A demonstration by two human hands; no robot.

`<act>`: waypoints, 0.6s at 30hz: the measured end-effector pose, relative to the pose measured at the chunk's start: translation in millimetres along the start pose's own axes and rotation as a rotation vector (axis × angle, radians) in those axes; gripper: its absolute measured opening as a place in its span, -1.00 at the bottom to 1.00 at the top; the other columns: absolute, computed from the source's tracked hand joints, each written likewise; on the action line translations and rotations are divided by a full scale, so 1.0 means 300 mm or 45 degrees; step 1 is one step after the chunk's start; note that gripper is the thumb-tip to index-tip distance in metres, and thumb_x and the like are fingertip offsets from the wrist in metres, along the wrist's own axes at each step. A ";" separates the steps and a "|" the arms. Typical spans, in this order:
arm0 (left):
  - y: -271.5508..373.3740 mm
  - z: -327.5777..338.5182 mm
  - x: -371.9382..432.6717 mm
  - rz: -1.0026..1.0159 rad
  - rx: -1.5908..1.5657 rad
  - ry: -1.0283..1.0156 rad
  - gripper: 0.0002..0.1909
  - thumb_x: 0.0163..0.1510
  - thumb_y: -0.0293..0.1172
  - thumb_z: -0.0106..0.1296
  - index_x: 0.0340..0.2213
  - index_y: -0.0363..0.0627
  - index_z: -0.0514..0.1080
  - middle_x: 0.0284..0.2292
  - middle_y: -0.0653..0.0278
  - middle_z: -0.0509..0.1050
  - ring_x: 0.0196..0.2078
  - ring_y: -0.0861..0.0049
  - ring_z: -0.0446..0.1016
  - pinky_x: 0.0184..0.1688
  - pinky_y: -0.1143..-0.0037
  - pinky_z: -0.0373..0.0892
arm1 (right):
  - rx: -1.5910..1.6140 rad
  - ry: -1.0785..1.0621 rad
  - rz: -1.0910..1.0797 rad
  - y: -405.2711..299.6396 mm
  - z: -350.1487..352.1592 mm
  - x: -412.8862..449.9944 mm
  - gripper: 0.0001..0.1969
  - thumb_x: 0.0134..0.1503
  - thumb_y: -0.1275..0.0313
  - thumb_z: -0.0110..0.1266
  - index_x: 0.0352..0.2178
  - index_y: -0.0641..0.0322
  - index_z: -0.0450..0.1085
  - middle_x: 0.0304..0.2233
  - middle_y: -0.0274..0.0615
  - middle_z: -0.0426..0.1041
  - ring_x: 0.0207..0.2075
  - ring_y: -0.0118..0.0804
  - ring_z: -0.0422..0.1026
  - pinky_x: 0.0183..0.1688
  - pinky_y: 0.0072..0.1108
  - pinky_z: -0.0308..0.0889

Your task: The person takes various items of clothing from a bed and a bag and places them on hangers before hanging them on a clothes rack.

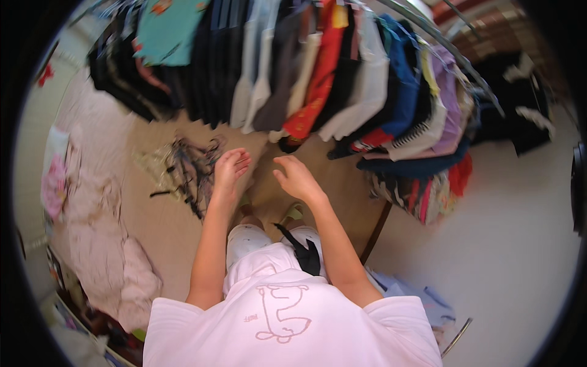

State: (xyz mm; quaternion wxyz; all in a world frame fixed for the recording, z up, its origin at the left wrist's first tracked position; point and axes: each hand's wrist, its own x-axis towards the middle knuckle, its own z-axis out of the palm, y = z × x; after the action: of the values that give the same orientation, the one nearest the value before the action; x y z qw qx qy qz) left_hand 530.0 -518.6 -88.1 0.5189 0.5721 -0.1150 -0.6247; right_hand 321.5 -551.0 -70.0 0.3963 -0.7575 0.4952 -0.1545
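Observation:
Both hands are held up in front of me, below a crowded row of hanging clothes, with a gap between them. My left hand [232, 169] holds nothing; its palm shows and its fingers are slightly curled. My right hand [293, 176] is also without anything, thumb apart from the fingers. Above them hang a red garment [316, 87], a white garment [369, 91], a turquoise garment [168, 34] and several dark ones. Left of my left hand, a heap of hangers [190, 169] lies beside crumpled clear plastic [158, 167]. A black strap [307, 254] hangs at my waist.
A metal clothes rail [440, 39] curves across the upper right. Pink bedding [98, 229] lies along the left side. Folded or stacked clothes [422, 197] sit under the rail's right end. A black garment [509, 101] hangs farther right, and blue cloth [417, 298] lies at lower right.

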 end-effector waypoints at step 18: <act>-0.558 1.277 -0.185 -0.221 0.853 -0.847 -0.72 0.22 -0.33 -0.09 -0.11 -0.21 0.41 -0.16 0.19 0.50 -0.09 0.45 0.49 0.01 0.46 0.37 | 0.277 1.058 0.864 0.922 -0.679 -0.915 -0.64 0.15 0.38 0.04 -0.05 0.37 0.38 -0.05 0.15 0.42 -0.01 0.12 0.39 0.05 -0.29 0.30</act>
State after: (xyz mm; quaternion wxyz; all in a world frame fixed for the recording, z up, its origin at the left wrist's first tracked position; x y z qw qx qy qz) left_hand 113.4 -574.9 -56.2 0.1867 0.4844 -0.4218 -0.7434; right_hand -106.6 -456.6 -104.8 0.2710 -0.3851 0.8077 -0.3548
